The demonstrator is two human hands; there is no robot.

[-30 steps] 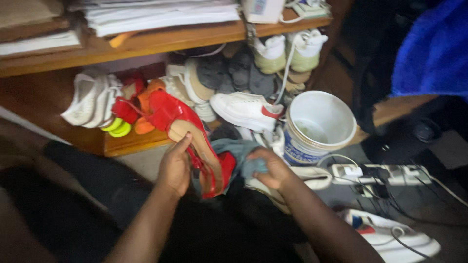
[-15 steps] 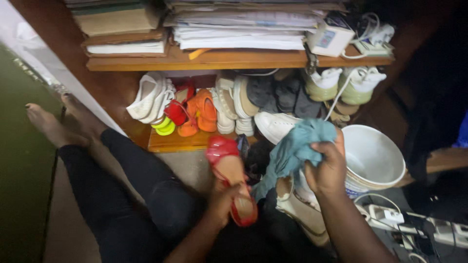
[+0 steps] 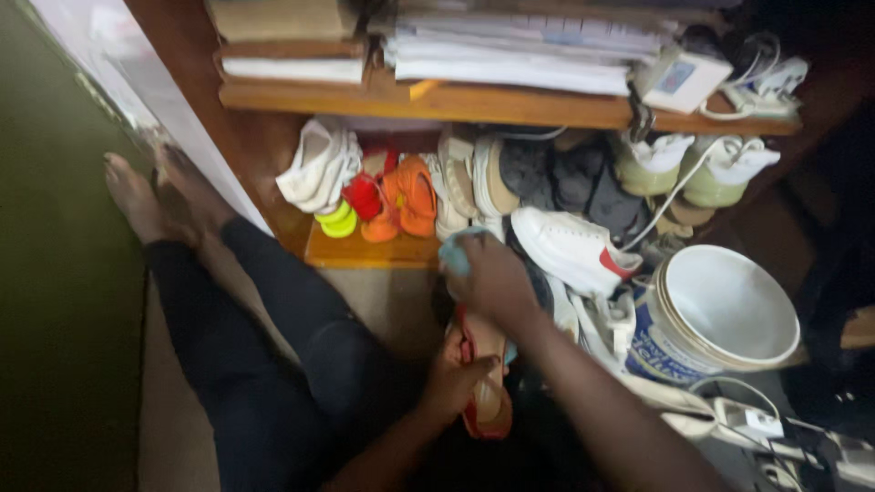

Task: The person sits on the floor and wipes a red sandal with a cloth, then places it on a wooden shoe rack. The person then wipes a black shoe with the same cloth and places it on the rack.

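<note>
Left hand point(image 3: 453, 381) grips the red sandal point(image 3: 483, 378) low in my view, fingers wrapped around its edge. Right hand point(image 3: 488, 278), just above the sandal, is clenched on a blue-green cloth point(image 3: 455, 253) pressed toward its toe end. Right of the sandal stands a white bucket point(image 3: 720, 319); beyond it 1 white sneaker point(image 3: 570, 248), then the wooden shelf point(image 3: 474, 102) crowded with shoes.

One head-worn view looks steeply down, close, at a shoe shelf point(image 3: 365, 251).
</note>
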